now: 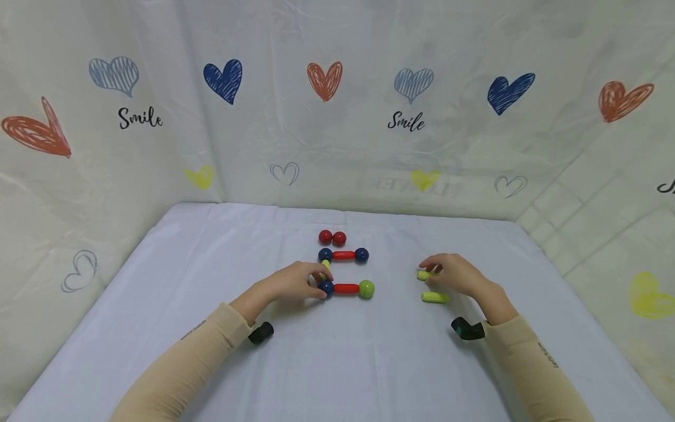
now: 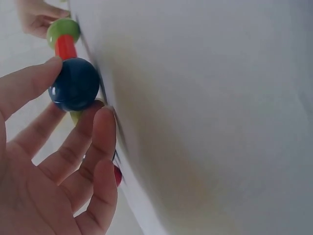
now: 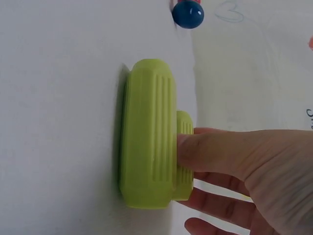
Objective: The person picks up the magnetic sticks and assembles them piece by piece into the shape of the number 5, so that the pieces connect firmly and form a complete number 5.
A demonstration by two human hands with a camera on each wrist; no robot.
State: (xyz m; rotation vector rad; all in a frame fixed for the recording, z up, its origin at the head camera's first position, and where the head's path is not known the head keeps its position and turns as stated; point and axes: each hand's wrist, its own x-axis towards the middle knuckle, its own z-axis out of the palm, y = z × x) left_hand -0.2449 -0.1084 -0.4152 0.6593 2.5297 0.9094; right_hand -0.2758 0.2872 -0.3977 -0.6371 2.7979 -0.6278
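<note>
1. Two bare hands work well apart over a white cloth-covered table (image 1: 316,375), thumb and fingers of each closed on a separate piece.
2. At left, the left hand (image 1: 292,282) grips a glossy dark blue ball (image 1: 326,288) – thumb on one side, fingertips on the other.
3. From that ball a red plastic rod (image 1: 346,289) runs rightward to a glossy light green ball (image 1: 366,289).
4. A yellow-green plastic rod (image 1: 326,265), partly hidden by the fingers, leads away from the gripped ball toward a second dark blue ball (image 1: 325,255).
5. Beyond, another red plastic rod (image 1: 343,255) links that second ball to a third dark blue ball (image 1: 361,255), so the pieces form three sides with the right side open.
6. At right, the right hand (image 1: 456,275) pinches a ribbed yellow-green rod (image 1: 422,275) – whether it touches the cloth, one cannot tell.
7. Just beside it, nearer the person, a matching loose rod (image 1: 435,298) lies on the table.
8. Two glossy red balls (image 1: 340,238) sit side by side behind the far row, before a white backdrop (image 1: 358,140) printed with hearts and "Smile."
</note>
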